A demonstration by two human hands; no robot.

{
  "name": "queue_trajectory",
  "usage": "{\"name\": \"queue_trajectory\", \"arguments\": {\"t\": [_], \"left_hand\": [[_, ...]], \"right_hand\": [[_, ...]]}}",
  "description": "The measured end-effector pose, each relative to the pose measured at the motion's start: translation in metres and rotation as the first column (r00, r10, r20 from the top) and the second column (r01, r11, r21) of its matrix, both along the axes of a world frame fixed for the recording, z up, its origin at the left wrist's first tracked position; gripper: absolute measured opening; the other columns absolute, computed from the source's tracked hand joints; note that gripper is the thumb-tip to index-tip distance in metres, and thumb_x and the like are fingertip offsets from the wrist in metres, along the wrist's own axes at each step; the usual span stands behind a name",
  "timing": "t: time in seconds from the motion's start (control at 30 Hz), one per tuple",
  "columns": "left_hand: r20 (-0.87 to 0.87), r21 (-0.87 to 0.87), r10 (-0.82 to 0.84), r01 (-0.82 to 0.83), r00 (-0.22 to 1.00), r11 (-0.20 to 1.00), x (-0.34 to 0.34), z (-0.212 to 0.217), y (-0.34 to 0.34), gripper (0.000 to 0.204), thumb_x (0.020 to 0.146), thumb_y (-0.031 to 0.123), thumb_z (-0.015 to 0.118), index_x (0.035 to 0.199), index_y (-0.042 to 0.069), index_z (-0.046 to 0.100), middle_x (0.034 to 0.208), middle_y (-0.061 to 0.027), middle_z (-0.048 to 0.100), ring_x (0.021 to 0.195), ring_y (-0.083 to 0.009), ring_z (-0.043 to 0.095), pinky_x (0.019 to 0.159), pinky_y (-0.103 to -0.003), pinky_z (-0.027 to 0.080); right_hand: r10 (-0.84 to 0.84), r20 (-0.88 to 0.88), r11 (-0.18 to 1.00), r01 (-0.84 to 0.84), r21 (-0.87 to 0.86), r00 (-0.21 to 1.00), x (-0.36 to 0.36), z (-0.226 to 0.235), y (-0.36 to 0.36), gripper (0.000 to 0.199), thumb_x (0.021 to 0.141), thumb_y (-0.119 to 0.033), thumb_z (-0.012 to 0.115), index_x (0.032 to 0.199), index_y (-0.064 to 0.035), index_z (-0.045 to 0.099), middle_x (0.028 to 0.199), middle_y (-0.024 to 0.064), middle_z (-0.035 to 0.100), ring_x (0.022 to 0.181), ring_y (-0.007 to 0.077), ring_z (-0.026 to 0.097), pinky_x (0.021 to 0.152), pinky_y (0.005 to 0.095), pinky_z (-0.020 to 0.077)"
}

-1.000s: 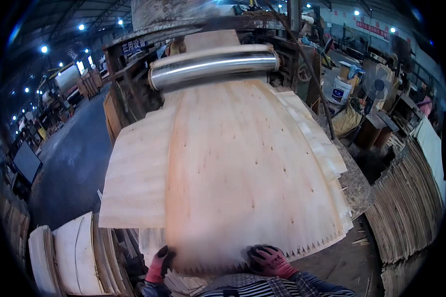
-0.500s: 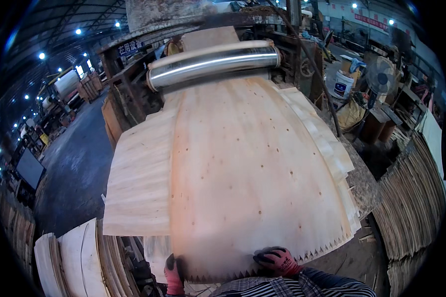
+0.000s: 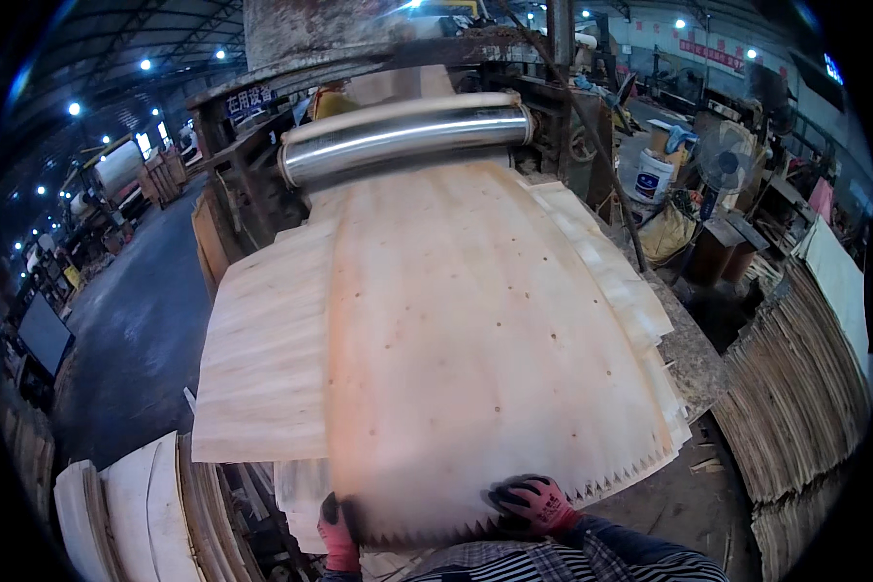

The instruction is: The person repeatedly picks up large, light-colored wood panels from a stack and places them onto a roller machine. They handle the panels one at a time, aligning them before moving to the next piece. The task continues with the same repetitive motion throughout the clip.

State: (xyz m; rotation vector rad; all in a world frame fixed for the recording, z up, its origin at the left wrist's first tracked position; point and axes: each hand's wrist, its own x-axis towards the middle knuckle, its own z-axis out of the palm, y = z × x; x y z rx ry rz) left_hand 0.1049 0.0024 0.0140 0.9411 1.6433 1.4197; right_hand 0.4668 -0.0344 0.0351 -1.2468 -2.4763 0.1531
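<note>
Wood veneer sheet [image 3: 485, 369] lies on the stack below the steel roller [image 3: 407, 141]; it looks thin, light, bendy, easy to crack; left hand [image 3: 337, 533] pinches its jagged near edge; right hand [image 3: 535, 504] presses flat on top, fingers spread.

1. Your left hand [image 3: 338, 532] sits low at the bottom edge in a red glove with dark fingertips, fingers pointing up and curled closed in a grip.
2. Your right hand [image 3: 533, 504] wears a matching glove, palm down, fingers spread and bent.
3. Your right forearm comes in from below in a striped sleeve.
</note>
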Motion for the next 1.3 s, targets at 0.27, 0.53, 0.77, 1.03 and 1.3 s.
{"name": "queue_trajectory", "arguments": {"t": [0.27, 0.53, 0.77, 1.03, 1.3], "left_hand": [[-0.158, 0.060, 0.028, -0.018, 0.987, 0.998, -0.017, -0.049, -0.001, 0.027, 0.081, 0.009, 0.052, 0.106, -0.001, 0.051, 0.100, -0.0103, 0.058, 0.088, -0.0185, 0.055, 0.079, -0.028, 0.042], [-0.196, 0.031, -0.052, 0.059, 0.979, 0.998, 0.005, -0.010, -0.008, 0.034, 0.081, 0.024, 0.053, 0.104, -0.001, 0.052, 0.097, -0.0144, 0.058, 0.089, -0.0212, 0.055, 0.075, -0.030, 0.042], [0.335, 0.142, -0.121, 0.077, 0.934, 0.987, -0.048, -0.029, -0.011, 0.036, 0.082, 0.018, 0.052, 0.112, -0.001, 0.046, 0.096, -0.0063, 0.056, 0.082, -0.0176, 0.054, 0.071, -0.029, 0.043], [-0.523, 0.050, -0.490, 0.599, 0.698, 0.799, 0.200, -0.030, -0.216, 0.051, 0.077, 0.015, 0.054, 0.122, 0.002, 0.035, 0.107, -0.0197, 0.051, 0.100, -0.0307, 0.049, 0.085, -0.036, 0.039], [-0.271, -0.512, -0.883, 0.834, -0.382, -0.204, 0.425, -0.093, -0.464, 0.050, 0.082, 0.027, 0.049, 0.123, 0.003, 0.035, 0.123, -0.0175, 0.039, 0.113, -0.0284, 0.039, 0.093, -0.034, 0.032]], "right_hand": [[-0.026, -0.031, 0.986, 0.030, 0.163, 0.999, -0.009, 0.006, -0.001, 0.040, 0.062, -0.042, 0.062, 0.094, -0.0179, 0.060, 0.098, 0.0051, 0.053, 0.091, 0.0262, 0.050, 0.077, 0.0426, 0.0392], [-0.072, 0.017, 0.982, 0.068, 0.175, 0.997, -0.007, 0.005, -0.017, 0.045, 0.065, -0.047, 0.059, 0.097, -0.0154, 0.059, 0.103, 0.0086, 0.051, 0.095, 0.0284, 0.047, 0.082, 0.0445, 0.0367], [-0.146, 0.095, 0.967, 0.122, 0.222, 0.985, -0.030, 0.029, -0.050, 0.052, 0.073, -0.041, 0.051, 0.114, -0.0077, 0.046, 0.117, 0.0128, 0.041, 0.107, 0.0278, 0.039, 0.092, 0.0421, 0.0305], [-0.630, -0.230, 0.776, 0.589, -0.226, 0.742, 0.056, 0.007, -0.420, 0.058, 0.071, -0.039, 0.056, 0.117, -0.0057, 0.044, 0.116, 0.0185, 0.044, 0.109, 0.0312, 0.040, 0.092, 0.0419, 0.0310], [-0.906, -0.271, 0.412, 0.827, -0.382, 0.326, 0.106, -0.001, -0.649, 0.060, 0.076, -0.044, 0.051, 0.121, -0.0067, 0.039, 0.119, 0.0151, 0.043, 0.111, 0.0289, 0.039, 0.097, 0.0391, 0.0257]]}}
